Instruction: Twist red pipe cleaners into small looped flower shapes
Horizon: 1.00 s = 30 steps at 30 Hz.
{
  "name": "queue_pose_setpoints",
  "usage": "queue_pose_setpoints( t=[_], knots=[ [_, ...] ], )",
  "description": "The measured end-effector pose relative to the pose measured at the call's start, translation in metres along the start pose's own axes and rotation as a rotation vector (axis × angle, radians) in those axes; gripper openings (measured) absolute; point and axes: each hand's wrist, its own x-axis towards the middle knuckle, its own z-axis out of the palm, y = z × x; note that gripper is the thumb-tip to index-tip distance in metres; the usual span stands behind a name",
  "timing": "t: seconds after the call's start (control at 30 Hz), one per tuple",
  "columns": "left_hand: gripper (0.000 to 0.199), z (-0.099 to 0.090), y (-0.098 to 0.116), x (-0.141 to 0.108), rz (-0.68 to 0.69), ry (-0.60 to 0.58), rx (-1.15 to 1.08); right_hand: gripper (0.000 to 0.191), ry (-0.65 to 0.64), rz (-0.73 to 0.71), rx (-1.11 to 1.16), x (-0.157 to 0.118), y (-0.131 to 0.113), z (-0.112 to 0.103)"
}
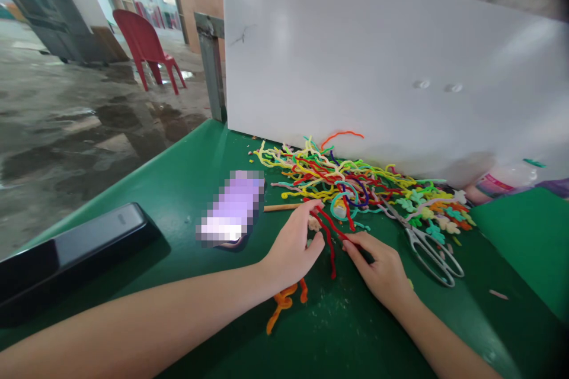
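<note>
My right hand pinches one end of a red pipe cleaner between thumb and fingertips. At its upper bend, the fingertips of my left hand close on the same red strand, while the left thumb stands apart from them. A second red length hangs down from those fingers over the table. Something small and beige shows just under the left fingers, partly hidden. Below my left wrist lies a bent orange pipe cleaner, half covered by the hand.
A heap of coloured pipe cleaners lies along the white panel. Scissors rest right of my hand, beside small twisted pieces. A phone, a wooden stick and a black case are leftward; a bottle stands right.
</note>
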Motion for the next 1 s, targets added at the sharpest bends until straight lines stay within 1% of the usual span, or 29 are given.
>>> queue_pose_setpoints(
  t=[0.27, 0.4, 0.5, 0.57, 0.7, 0.8, 0.87, 0.93, 1.0],
  knots=[
    [0.051, 0.000, 0.000, 0.000, -0.001, 0.015, -0.007, 0.018, -0.057, -0.008, 0.030, -0.001, -0.001, 0.000],
    [0.047, 0.003, -0.005, 0.001, 0.006, 0.072, -0.059, 0.020, -0.070, -0.026, 0.030, -0.001, 0.000, 0.001],
    [0.046, 0.003, -0.007, 0.002, -0.034, 0.099, -0.117, 0.019, -0.073, -0.038, 0.020, -0.001, 0.001, 0.002],
    [0.048, 0.003, -0.007, 0.001, -0.053, 0.100, -0.143, 0.020, -0.086, -0.040, 0.014, -0.001, 0.000, 0.002],
    [0.055, 0.002, -0.008, 0.000, -0.045, 0.097, -0.178, 0.020, -0.117, -0.059, 0.003, -0.001, -0.001, 0.002],
    [0.055, 0.002, -0.006, 0.000, -0.031, 0.088, -0.160, 0.021, -0.125, -0.057, -0.022, -0.002, -0.001, 0.002],
    [0.056, 0.000, -0.003, -0.001, 0.016, 0.077, -0.107, 0.021, -0.102, -0.051, -0.048, -0.002, -0.001, 0.002],
    [0.057, -0.002, 0.001, -0.002, 0.066, 0.055, -0.035, 0.022, -0.042, -0.049, -0.083, -0.001, -0.002, 0.001],
    [0.060, -0.004, 0.006, -0.004, 0.112, 0.033, 0.034, 0.032, 0.045, -0.058, -0.121, -0.001, -0.004, -0.001]
  ],
)
